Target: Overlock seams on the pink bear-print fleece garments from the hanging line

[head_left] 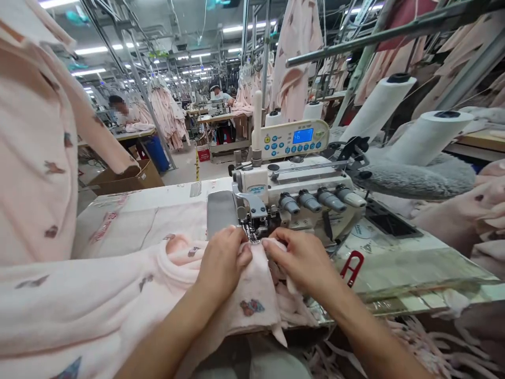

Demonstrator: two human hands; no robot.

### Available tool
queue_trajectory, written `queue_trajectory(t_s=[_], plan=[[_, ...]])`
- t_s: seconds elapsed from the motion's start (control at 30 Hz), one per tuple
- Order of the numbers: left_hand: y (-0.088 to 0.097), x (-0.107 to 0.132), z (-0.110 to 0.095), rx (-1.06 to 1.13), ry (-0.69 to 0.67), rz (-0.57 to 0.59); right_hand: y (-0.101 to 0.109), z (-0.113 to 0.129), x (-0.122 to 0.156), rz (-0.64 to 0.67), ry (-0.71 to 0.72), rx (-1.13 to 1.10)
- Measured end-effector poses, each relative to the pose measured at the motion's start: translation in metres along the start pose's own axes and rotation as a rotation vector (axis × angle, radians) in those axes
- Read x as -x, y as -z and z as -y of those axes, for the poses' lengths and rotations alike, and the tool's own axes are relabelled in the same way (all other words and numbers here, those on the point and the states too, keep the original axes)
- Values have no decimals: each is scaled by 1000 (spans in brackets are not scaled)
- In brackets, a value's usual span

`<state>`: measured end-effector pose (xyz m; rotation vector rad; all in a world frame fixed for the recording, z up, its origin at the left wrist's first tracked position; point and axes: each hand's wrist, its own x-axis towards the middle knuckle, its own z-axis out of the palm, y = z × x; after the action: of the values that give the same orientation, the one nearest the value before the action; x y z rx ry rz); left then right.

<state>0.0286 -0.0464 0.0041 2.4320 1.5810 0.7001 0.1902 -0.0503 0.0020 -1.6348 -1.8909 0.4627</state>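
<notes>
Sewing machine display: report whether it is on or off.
On: the display on the control panel glows blue, with pale markings visible.

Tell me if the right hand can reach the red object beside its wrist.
Probably yes: the red object lies close by on the right, with nothing seen over its upper part. The right hand grips pink fabric, though, so it would likely have to let go first.
</notes>
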Motion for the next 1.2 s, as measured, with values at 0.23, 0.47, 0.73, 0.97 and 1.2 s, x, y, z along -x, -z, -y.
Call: queue_trajectory(t_s=[0.23, 0.47, 0.73, 0.97, 1.2], plan=[[-5, 0, 1, -79, -64, -88, -8, -2, 9, -117, 68, -114], [-7, -1, -2, -148, -50, -104, -20, -9, 11, -242, 153, -68], [-7, -7, 2, -225, -12, -66, -29, -9, 30, -513, 309, 188], [-3, 11, -3, -228, -113, -234, -45, -13, 56, -162, 145, -212], [-12, 34, -13, -168, -224, -208, -59, -4, 56, -176, -139, -837]])
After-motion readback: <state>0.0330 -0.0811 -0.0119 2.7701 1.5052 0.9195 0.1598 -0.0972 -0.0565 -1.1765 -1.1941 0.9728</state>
